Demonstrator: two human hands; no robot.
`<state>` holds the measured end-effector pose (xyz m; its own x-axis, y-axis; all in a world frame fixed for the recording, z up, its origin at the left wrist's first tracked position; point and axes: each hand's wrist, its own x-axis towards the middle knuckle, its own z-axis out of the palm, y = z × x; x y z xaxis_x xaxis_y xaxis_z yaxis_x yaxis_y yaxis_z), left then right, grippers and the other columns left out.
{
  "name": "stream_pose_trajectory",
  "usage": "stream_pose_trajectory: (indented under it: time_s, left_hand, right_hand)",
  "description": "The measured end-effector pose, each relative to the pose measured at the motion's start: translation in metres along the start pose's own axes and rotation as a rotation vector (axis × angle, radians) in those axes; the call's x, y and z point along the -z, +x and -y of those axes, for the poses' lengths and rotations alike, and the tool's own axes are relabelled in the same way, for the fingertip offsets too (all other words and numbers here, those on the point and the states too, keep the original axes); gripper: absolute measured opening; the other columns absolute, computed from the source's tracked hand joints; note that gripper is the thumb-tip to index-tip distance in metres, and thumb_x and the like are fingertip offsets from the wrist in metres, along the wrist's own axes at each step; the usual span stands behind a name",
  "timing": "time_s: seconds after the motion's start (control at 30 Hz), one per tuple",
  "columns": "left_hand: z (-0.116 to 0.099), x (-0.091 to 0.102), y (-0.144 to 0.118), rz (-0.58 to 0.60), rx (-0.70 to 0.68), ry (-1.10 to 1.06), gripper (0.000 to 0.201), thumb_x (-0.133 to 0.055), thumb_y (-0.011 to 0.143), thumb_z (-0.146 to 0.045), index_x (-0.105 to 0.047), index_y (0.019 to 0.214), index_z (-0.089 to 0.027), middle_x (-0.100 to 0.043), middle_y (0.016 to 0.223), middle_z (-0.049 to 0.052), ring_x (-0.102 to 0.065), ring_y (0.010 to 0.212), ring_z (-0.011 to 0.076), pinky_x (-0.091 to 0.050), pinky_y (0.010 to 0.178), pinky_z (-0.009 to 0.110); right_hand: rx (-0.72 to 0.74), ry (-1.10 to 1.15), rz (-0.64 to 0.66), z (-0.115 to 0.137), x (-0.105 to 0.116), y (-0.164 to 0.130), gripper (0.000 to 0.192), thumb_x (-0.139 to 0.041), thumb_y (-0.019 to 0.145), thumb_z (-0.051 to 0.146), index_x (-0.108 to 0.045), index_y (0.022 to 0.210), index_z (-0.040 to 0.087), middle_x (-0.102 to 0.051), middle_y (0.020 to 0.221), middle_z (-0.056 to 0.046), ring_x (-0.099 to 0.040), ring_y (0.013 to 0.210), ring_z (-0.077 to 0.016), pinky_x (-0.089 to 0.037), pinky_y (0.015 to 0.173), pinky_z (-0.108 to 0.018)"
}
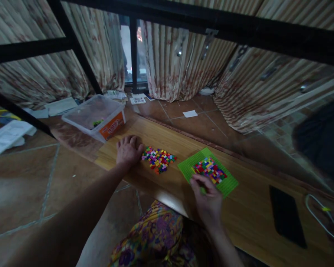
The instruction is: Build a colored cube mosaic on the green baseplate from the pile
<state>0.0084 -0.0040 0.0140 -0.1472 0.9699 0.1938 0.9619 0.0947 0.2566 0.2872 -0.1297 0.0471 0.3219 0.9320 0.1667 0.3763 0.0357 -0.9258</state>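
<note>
My left hand [128, 150] lies flat on the wooden bench, fingers stretched out, at the left edge of a pile of small coloured bricks [159, 159]. Over the near edge of a green baseplate [228, 190] is my right hand [208, 194], thumb and forefinger pinched together. Whatever is between those fingertips is too small to make out. Coloured bricks [210, 168] sit packed side by side across the middle of the baseplate, and my right hand partly covers their near side.
A clear plastic box [94, 111] with an orange label stands at the bench's left end. A black phone-like slab [287, 215] lies on the bench [247, 211] at right, beside a white cable [320, 218]. Papers [189, 114] lie on the tiled floor before the curtains.
</note>
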Motion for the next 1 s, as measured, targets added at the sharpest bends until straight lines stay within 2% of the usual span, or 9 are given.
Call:
stream_pose_trajectory:
  time_s: [0.07, 0.13, 0.3, 0.47, 0.6, 0.7, 0.83, 1.0]
  left_hand:
    - [0.000, 0.000, 0.000, 0.005, 0.001, -0.014, 0.054, -0.042, 0.089, -0.049, -0.053, 0.132, -0.020, -0.051, 0.138, 0.013, -0.042, 0.126, 0.0335, -0.031, 0.105, 0.050]
    - [0.000, 0.000, -0.001, -0.001, -0.006, -0.021, 0.053, -0.042, 0.089, -0.049, -0.052, 0.132, -0.019, -0.051, 0.138, 0.013, -0.042, 0.127, 0.0333, -0.030, 0.105, 0.050]
    - [0.001, -0.001, -0.002, -0.012, -0.008, -0.012, 0.053, -0.042, 0.090, -0.049, -0.053, 0.131, -0.019, -0.052, 0.137, 0.013, -0.044, 0.125, 0.0330, -0.032, 0.104, 0.049]
    - [0.001, -0.002, -0.002, -0.019, -0.008, -0.009, 0.053, -0.040, 0.090, -0.050, -0.053, 0.131, -0.019, -0.052, 0.138, 0.012, -0.044, 0.124, 0.0331, -0.032, 0.104, 0.049]
    - [0.002, -0.002, -0.001, -0.013, -0.011, -0.016, 0.053, -0.041, 0.090, -0.050, -0.053, 0.132, -0.019, -0.051, 0.138, 0.013, -0.043, 0.125, 0.0334, -0.030, 0.105, 0.050]
    - [0.001, 0.000, -0.001, -0.007, -0.011, -0.022, 0.053, -0.042, 0.090, -0.049, -0.053, 0.132, -0.020, -0.052, 0.137, 0.013, -0.043, 0.125, 0.0331, -0.031, 0.105, 0.050]
    - [0.000, 0.001, -0.001, -0.005, -0.009, -0.005, 0.052, -0.040, 0.090, -0.049, -0.054, 0.131, -0.020, -0.052, 0.137, 0.011, -0.044, 0.124, 0.0327, -0.031, 0.104, 0.049]
    - [0.001, 0.001, 0.000, 0.000, 0.000, 0.002, 0.055, -0.041, 0.089, -0.050, -0.052, 0.134, -0.021, -0.051, 0.139, 0.012, -0.043, 0.126, 0.0338, -0.031, 0.105, 0.049]
  right_hand:
    - [0.062, -0.069, 0.183, 0.000, -0.023, -0.013, 0.017, -0.063, 0.084, 0.035, -0.072, 0.091, 0.023, -0.072, 0.093, -0.004, -0.064, 0.088, -0.0196, -0.050, 0.081, -0.033]
    - [0.133, -0.127, 0.290, -0.002, -0.042, -0.019, 0.016, -0.060, 0.086, 0.032, -0.072, 0.093, 0.024, -0.071, 0.093, -0.004, -0.063, 0.090, -0.0199, -0.049, 0.083, -0.034]
    - [0.314, -0.266, 0.348, -0.006, -0.072, -0.009, 0.021, -0.052, 0.090, 0.025, -0.070, 0.100, 0.023, -0.068, 0.095, -0.006, -0.060, 0.094, -0.0218, -0.047, 0.085, -0.036]
    - [0.381, -0.406, 0.399, -0.001, -0.083, 0.005, 0.022, -0.050, 0.091, 0.020, -0.070, 0.099, 0.023, -0.067, 0.097, -0.007, -0.058, 0.096, -0.0227, -0.046, 0.085, -0.036]
    - [0.392, -0.455, 0.424, 0.000, -0.084, 0.006, 0.019, -0.051, 0.090, 0.019, -0.070, 0.093, 0.023, -0.067, 0.094, -0.008, -0.057, 0.095, -0.0237, -0.045, 0.087, -0.037]
    - [0.348, -0.361, 0.385, -0.003, -0.081, 0.003, 0.017, -0.052, 0.089, 0.020, -0.069, 0.091, 0.023, -0.067, 0.095, -0.008, -0.059, 0.094, -0.0226, -0.047, 0.086, -0.037]
    - [0.171, -0.120, 0.294, -0.008, -0.064, -0.004, 0.016, -0.054, 0.087, 0.027, -0.067, 0.094, 0.022, -0.070, 0.091, -0.005, -0.065, 0.087, -0.0191, -0.051, 0.081, -0.033]
    - [-0.084, 0.082, 0.189, -0.012, -0.027, -0.012, 0.020, -0.061, 0.084, 0.036, -0.070, 0.094, 0.021, -0.072, 0.083, -0.003, -0.067, 0.076, -0.0176, -0.054, 0.071, -0.029]
